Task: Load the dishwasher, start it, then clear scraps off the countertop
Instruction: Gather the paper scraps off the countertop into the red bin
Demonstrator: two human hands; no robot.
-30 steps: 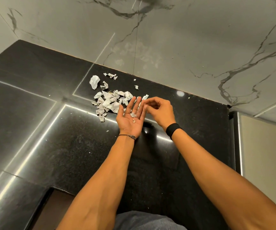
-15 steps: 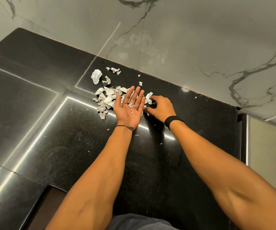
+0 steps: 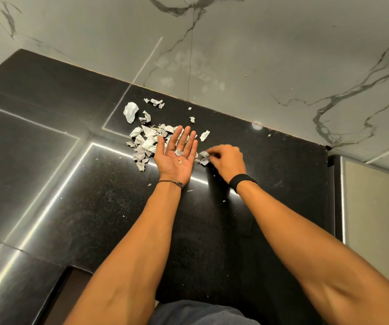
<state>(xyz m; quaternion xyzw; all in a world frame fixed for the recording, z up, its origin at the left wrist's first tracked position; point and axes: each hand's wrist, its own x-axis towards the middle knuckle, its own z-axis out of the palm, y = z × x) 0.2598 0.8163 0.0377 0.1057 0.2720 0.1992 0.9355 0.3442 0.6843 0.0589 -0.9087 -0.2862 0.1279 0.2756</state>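
Observation:
A heap of torn white paper scraps [image 3: 145, 143] lies on the black countertop [image 3: 76, 202] near the back wall. My left hand [image 3: 177, 156] rests palm up beside the heap, fingers spread, with a few tiny bits on the palm. Just right of it, my right hand [image 3: 226, 160] pinches a crumpled scraps clump [image 3: 204, 157] against the counter at its fingertips. A bigger crumpled piece [image 3: 130, 111] and several loose bits lie farther back.
A marbled grey wall [image 3: 235, 55] rises right behind the counter. The counter's right edge [image 3: 329, 195] drops beside a pale panel [image 3: 376, 219]. Small crumbs dot the surface near my wrists. A dark recess [image 3: 71, 296] opens at the lower left.
My right hand has slid away to the right of the left palm and now pinches a crumpled clump on the counter. The left hand stays open, palm up.

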